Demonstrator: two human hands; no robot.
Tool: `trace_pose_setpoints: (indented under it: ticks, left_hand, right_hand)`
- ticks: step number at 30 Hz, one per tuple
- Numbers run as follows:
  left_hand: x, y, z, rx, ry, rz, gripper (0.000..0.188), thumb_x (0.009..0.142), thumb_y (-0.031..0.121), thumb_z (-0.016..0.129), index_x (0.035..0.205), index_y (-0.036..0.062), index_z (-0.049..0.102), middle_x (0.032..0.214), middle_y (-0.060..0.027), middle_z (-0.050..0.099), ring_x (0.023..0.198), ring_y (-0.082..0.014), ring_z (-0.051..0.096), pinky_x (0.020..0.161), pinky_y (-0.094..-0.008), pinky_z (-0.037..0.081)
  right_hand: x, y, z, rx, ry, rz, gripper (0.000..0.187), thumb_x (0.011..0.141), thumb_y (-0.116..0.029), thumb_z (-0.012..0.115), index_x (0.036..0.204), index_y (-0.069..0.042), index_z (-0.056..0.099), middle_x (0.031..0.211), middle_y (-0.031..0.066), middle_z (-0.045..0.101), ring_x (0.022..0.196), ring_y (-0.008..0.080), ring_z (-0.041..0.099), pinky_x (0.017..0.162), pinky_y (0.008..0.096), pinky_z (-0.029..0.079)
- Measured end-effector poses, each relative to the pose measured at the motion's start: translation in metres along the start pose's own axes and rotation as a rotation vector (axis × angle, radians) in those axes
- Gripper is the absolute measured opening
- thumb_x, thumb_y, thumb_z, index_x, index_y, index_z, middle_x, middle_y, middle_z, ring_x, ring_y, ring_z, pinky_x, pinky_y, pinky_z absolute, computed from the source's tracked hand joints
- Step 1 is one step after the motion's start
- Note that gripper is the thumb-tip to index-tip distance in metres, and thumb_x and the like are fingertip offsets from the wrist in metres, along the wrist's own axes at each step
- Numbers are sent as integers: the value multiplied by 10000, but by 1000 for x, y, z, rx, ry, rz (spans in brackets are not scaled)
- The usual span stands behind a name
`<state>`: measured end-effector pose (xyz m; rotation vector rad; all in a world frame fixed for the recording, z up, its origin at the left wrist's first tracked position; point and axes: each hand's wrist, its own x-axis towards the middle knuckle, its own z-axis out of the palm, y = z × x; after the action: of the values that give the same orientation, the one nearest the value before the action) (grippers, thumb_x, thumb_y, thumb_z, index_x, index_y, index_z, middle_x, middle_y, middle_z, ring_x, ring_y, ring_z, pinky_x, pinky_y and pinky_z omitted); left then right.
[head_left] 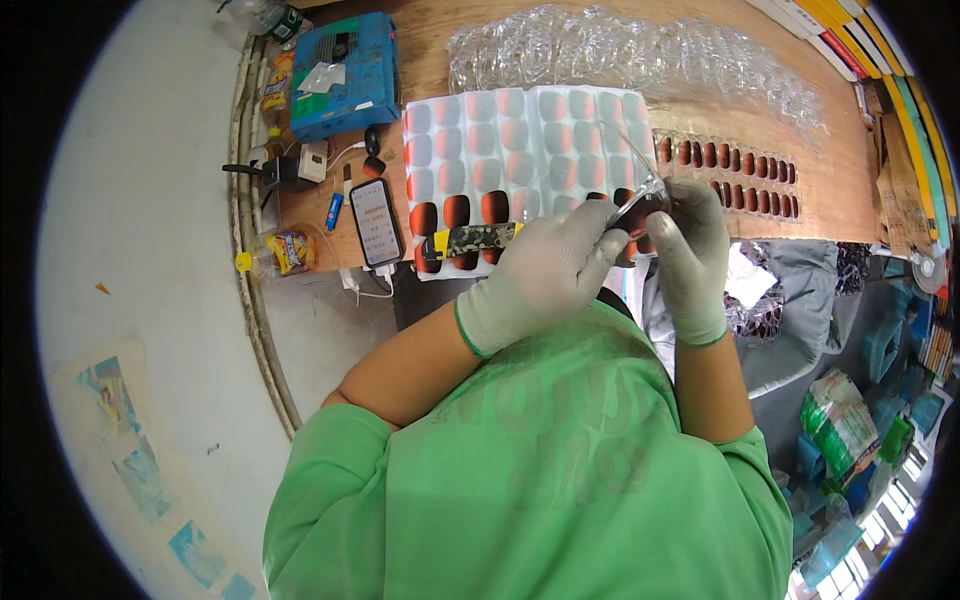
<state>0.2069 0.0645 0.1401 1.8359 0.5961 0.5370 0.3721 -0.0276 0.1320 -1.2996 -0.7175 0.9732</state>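
Observation:
Both my hands wear whitish gloves and meet over the front right part of the white lens sheet [580, 108]. Between them is a pair of sunglasses [640, 207] with a dark lens and a clear frame, one thin clear arm pointing up and left. My left hand [545, 265] pinches the near edge of the lens between thumb and fingers. My right hand [695, 245] grips the frame from the right, its thumb beside the lens. The far lens is hidden by my fingers. Dark red-brown lenses [456, 210] lie in the sheet's near rows, under a black-and-yellow patterned strip [475, 240].
Clear frames [620, 50] are heaped at the back. Two rows of brown-lensed pieces [740, 160] lie at right. On the left are a phone [376, 222], a blue lighter [334, 212], a blue box [345, 75] and a plastic bottle [285, 252] near the table edge.

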Motion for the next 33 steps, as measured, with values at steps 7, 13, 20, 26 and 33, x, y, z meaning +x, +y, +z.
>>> trace_pose_setpoints:
  ticks: [7,13,20,26,33]
  left_hand:
    - [-12,3,-11,225,19,-78,221,994,189,556,1076,-11,603,814,-194,676,736,-365,691,653,-439,532]
    - [-38,-15,-28,351,207,-12,211,988,169,572,1055,-28,607,736,-175,666,665,-349,684,599,-416,527]
    - [-71,-25,-66,246,179,-6,223,958,156,601,1107,-5,637,780,-164,668,715,-357,680,642,-424,525]
    - [-91,-22,-94,74,97,11,278,972,191,586,1188,26,641,883,-169,700,791,-347,705,711,-394,540]
    - [-116,-89,-157,-160,99,-181,289,953,237,638,1128,8,652,975,-83,701,901,-166,662,798,-325,532]
  right_hand:
    - [44,-13,-22,-340,-477,173,242,953,-220,629,917,10,693,752,-15,591,705,60,529,605,245,439]
    - [39,32,26,-37,-430,185,247,970,-206,625,951,32,687,828,43,666,765,94,591,684,256,474]
    - [4,7,76,-332,-379,146,217,994,-145,577,976,48,675,799,18,612,742,80,511,659,252,430]
    - [-20,-14,105,-434,-396,-10,152,931,-77,611,973,49,684,868,96,672,802,145,622,743,288,488]
    - [-31,-4,129,-527,-330,-7,132,895,-65,634,966,33,686,847,124,683,770,180,642,719,309,501]
